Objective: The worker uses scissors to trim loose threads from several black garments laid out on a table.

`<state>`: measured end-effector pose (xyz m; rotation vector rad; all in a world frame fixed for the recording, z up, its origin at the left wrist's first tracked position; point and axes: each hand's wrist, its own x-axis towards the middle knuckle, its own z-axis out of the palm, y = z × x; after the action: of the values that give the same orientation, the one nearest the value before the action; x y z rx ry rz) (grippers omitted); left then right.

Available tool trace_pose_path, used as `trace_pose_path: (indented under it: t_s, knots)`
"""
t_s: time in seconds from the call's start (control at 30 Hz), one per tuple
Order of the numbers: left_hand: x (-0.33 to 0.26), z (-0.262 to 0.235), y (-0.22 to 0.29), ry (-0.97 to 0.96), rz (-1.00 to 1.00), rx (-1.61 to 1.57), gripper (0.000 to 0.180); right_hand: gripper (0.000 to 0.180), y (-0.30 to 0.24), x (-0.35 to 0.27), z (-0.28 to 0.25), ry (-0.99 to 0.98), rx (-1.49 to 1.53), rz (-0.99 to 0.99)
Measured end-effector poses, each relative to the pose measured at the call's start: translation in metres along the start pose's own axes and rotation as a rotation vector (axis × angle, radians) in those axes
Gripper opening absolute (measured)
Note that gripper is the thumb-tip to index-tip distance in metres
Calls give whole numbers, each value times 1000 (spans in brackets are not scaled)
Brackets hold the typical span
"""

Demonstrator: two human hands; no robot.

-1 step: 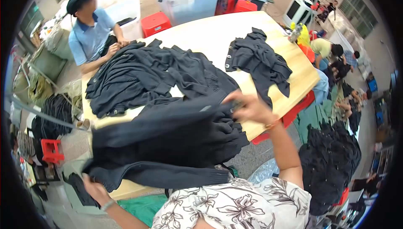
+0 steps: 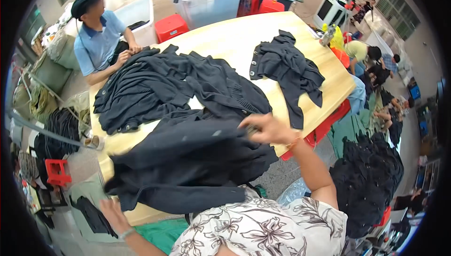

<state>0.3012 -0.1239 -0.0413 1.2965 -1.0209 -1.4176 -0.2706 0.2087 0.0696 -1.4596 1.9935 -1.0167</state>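
A black knit sweater point(image 2: 183, 160) is stretched across the near side of the table, blurred by motion. My right hand point(image 2: 265, 128) pinches its upper right edge between thumb and fingers. By the lower left corner of the sweater is my left hand point(image 2: 114, 214), slightly blurred, its fingers apart and off the cloth. Just beyond the sweater lies a heap of black knit garments point(image 2: 150, 84), some with large buttons showing. Another buttoned black garment point(image 2: 289, 66) lies crumpled at the table's right.
A co-worker point(image 2: 101, 33) in a blue shirt sits at the far left of the wooden table point(image 2: 221, 35), hands on the heap. Behind it stand red stools point(image 2: 171, 27) and a clear plastic bin point(image 2: 213, 7). A big pile of black garments point(image 2: 369, 185) is at my right.
My left hand has come off the sweater's lower left corner and its fingers have spread. My right hand has shifted a little left and nearer with the sweater's edge.
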Motion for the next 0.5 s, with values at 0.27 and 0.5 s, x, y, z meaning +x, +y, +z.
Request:
trace_pose_path:
  t_s: [0.27,0.5]
  knots:
    - [-116,194,60,-304,389,236,37,51,143,-4,71,399,56,482]
    - [-226,335,130,-1559,325,-393,45,36,221,6,75,551,-199,568]
